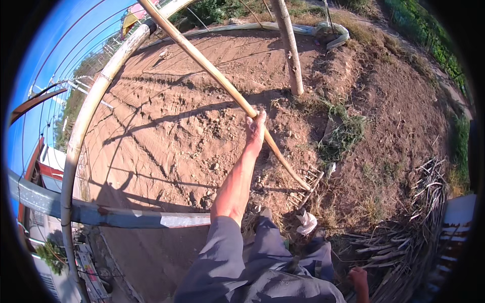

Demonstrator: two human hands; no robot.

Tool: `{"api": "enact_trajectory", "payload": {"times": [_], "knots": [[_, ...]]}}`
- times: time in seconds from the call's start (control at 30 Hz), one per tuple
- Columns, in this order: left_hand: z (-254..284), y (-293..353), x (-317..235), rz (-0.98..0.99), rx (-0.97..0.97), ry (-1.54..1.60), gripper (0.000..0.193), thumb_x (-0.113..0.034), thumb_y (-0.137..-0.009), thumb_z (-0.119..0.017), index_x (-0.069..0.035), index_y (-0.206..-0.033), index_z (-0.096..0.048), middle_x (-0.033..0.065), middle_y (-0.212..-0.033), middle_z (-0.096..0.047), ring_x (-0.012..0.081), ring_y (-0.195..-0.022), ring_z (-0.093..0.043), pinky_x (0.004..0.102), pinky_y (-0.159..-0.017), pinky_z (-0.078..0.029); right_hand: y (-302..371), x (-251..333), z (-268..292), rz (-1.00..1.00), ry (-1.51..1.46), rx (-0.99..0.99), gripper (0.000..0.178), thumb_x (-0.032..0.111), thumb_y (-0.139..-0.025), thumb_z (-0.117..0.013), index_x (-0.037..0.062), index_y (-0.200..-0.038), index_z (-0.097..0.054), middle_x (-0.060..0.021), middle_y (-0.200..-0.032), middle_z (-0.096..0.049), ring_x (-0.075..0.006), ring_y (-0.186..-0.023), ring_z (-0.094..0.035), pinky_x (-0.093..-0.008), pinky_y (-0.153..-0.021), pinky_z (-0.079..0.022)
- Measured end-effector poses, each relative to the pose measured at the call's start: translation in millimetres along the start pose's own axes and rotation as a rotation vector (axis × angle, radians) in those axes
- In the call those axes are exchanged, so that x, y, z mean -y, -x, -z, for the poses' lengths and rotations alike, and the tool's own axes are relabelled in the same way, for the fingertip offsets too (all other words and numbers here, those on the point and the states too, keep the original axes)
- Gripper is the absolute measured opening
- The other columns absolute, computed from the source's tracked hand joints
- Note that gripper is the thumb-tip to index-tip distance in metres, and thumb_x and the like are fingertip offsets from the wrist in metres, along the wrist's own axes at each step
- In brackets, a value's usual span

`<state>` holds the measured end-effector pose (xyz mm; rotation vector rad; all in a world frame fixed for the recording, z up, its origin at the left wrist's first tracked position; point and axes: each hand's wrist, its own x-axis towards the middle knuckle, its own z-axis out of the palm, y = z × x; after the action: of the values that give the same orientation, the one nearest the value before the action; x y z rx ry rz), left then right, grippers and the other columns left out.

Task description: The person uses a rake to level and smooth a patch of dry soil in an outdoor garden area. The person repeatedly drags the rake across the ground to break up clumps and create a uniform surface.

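Note:
My left hand point(256, 127) is wrapped round the long wooden handle of a rake point(202, 59), with the arm stretched forward. The handle slants from the upper left down to the right. Its toothed head point(314, 189) rests on the ground just ahead of my feet, near dry grass. My right hand point(358, 278) hangs low at my right side, small in view. Its fingers look curled in, and nothing shows in them. A crumpled white piece point(306, 222), like cloth or plastic, lies by my foot, close below the rake head.
A curved pole point(83, 118) and a metal beam point(136, 217) stand at the left. An upright wooden post point(289, 48) rises from the tilled soil point(166, 111) ahead. Pulled weeds point(346, 129) lie right of the rake. Dry stalks point(389, 247) are heaped at the lower right.

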<state>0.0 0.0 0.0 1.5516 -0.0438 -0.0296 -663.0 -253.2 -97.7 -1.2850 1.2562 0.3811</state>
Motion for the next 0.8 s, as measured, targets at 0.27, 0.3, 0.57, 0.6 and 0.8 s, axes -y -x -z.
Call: {"api": "enact_trajectory", "payload": {"times": [0.27, 0.3, 0.57, 0.6, 0.8], "knots": [[-122.3, 144.0, -23.4, -0.032, 0.913, -0.267, 0.029, -0.024, -0.084, -0.066, -0.006, -0.093, -0.045, 0.0085, -0.076, -0.053, 0.0175, -0.07, -0.053, 0.0335, -0.063, -0.043, 90.6, 331.0, -176.8, 1.249, 0.575, -0.159, 0.021, 0.0, -0.079, -0.062, 0.0003, -0.1, -0.059, -0.0104, -0.085, -0.062, -0.0242, -0.076, -0.06, -0.0326, -0.07, -0.05], [-123.5, 162.6, 7.0, -0.174, 0.891, -0.423, 0.035, -0.032, -0.082, -0.067, -0.004, -0.092, -0.049, 0.0094, -0.08, -0.056, 0.0191, -0.074, -0.057, 0.0339, -0.064, -0.044, 110.8, 369.0, -195.1, 1.556, 0.749, -0.227, 0.03, -0.002, -0.075, -0.063, 0.0021, -0.104, -0.058, -0.0132, -0.092, -0.061, -0.0312, -0.081, -0.06, -0.0361, -0.07, -0.051], [-214.5, 346.7, 103.0, -0.156, 1.15, -0.209, 0.039, -0.033, -0.061, -0.077, -0.01, -0.082, -0.055, 0.0089, -0.075, -0.058, 0.0302, -0.076, -0.06, 0.0448, -0.067, -0.046, 163.7, 357.7, -58.9, 0.27, 1.875, -0.267, 0.048, 0.021, -0.072, -0.07, 0.0019, -0.112, -0.052, -0.0175, -0.092, -0.062, -0.0336, -0.084, -0.062, -0.0414, -0.071, -0.049], [-216.3, 365.3, 109.4, -0.206, 1.233, -0.3, 0.044, -0.037, -0.056, -0.08, -0.009, -0.081, -0.058, 0.0092, -0.076, -0.061, 0.0305, -0.075, -0.062, 0.0448, -0.066, -0.048, 159.0, 325.6, -29.2, 0.171, 1.819, -0.188, 0.046, 0.022, -0.071, -0.07, 0.0012, -0.108, -0.053, -0.0177, -0.084, -0.063, -0.0325, -0.077, -0.063, -0.0413, -0.066, -0.049], [-209.7, 503.4, 119.0, -0.26, 1.822, -0.427, 0.02, -0.015, -0.053, -0.065, -0.014, -0.074, -0.067, 0.0063, -0.072, -0.066, 0.0262, -0.076, -0.066, 0.041, -0.065, -0.05, 203.2, 159.4, 81.2, -0.707, 0.494, 0.264, 0.03, 0.019, -0.063, -0.076, 0.0008, -0.082, -0.06, -0.0081, -0.061, -0.059, -0.0159, -0.054, -0.06, -0.0301, -0.052, -0.047]]}}
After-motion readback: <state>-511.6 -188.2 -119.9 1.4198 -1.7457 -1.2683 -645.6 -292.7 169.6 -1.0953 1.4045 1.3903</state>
